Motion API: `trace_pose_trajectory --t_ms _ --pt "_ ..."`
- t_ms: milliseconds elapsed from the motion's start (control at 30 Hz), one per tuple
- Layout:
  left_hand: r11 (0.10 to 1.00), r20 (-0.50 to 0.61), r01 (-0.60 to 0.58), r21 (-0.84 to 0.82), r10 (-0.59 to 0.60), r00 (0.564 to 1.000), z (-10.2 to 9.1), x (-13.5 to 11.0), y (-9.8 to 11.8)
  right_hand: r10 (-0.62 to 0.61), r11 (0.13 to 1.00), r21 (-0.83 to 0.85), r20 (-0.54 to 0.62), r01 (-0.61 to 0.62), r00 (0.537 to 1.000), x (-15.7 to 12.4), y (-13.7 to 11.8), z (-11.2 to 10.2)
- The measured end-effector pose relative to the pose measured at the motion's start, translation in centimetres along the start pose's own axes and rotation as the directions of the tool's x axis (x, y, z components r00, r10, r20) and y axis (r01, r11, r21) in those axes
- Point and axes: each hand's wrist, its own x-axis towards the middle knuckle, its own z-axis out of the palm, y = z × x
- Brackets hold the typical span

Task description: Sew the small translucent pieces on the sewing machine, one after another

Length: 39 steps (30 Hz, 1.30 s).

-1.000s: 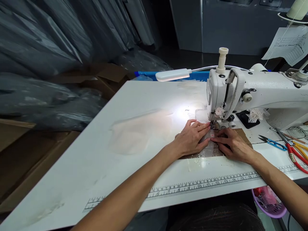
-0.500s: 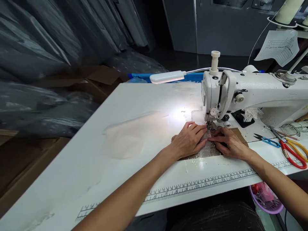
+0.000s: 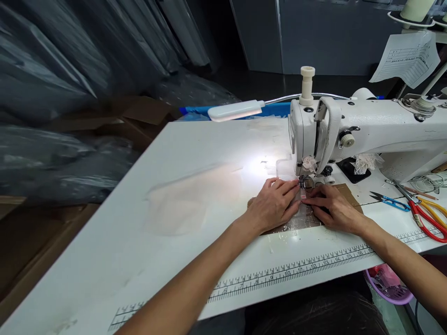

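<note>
A white sewing machine (image 3: pixel 309 135) stands on the table, its presser foot (image 3: pixel 304 180) low over a piece of sheer, whitish fabric (image 3: pixel 296 218). Brown card or tape (image 3: pixel 344 191) lies beneath that fabric. My left hand (image 3: pixel 274 204) rests flat on the fabric left of the presser foot, fingers stretched toward the needle. Just right of the foot, my right hand (image 3: pixel 331 208) has its fingers bent and drawn together at the fabric, with the index tip close to my left fingers. A small pinkish bit (image 3: pixel 303 196) shows between the hands. The needle point is too small to make out.
Blue thread snips (image 3: pixel 390 201) and red-handled scissors (image 3: pixel 424 218) lie at the right, beside yellow handles. A lamp (image 3: pixel 237 110) lights the table. A printed ruler (image 3: pixel 293 272) runs along the front edge. Below hangs a purple basket (image 3: pixel 391 291). Cardboard boxes stand at left.
The camera view has shifted slightly. Both hands stay in almost the same place beside the presser foot, and the fabric shows no clear movement.
</note>
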Motion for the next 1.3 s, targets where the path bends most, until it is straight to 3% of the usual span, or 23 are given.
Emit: trace_pose_trajectory --t_ms 133,300,500,867,1033,1200,1300 --pt "0.999 -0.094 -0.001 0.049 0.005 0.996 0.1 0.3 0.3 0.04 0.999 -0.028 0.027 -0.039 0.999 0.0 0.0 0.0" --pt "0.993 -0.196 -0.111 -0.03 0.103 0.975 0.2 0.3 0.5 0.052 0.998 -0.05 0.073 -0.049 0.996 -0.1 -0.4 -0.3" --pt "0.993 -0.137 -0.078 -0.086 0.066 0.988 -0.4 0.0 0.4 0.062 0.996 -0.068 0.096 -0.056 0.993 -0.2 -0.8 -0.5" --pt "1.0 -0.075 0.02 0.002 -0.02 0.997 0.1 0.2 0.0 0.095 0.994 -0.068 0.078 -0.09 0.992 -0.1 -0.6 -0.3" --pt "1.0 -0.074 0.019 -0.015 -0.02 0.997 0.2 0.2 0.0 0.188 0.979 0.076 0.043 -0.191 0.981 0.2 -0.3 -0.9" --pt "0.999 -0.152 0.031 -0.027 -0.035 0.988 -0.7 0.2 -0.2 0.309 0.934 0.196 -0.029 -0.298 0.951 0.6 0.6 -1.5" --pt "0.999 -0.216 0.02 -0.049 -0.03 0.976 -1.1 0.3 -0.3 0.4 0.89 0.202 0.081 -0.408 0.913 1.8 1.0 -2.6"
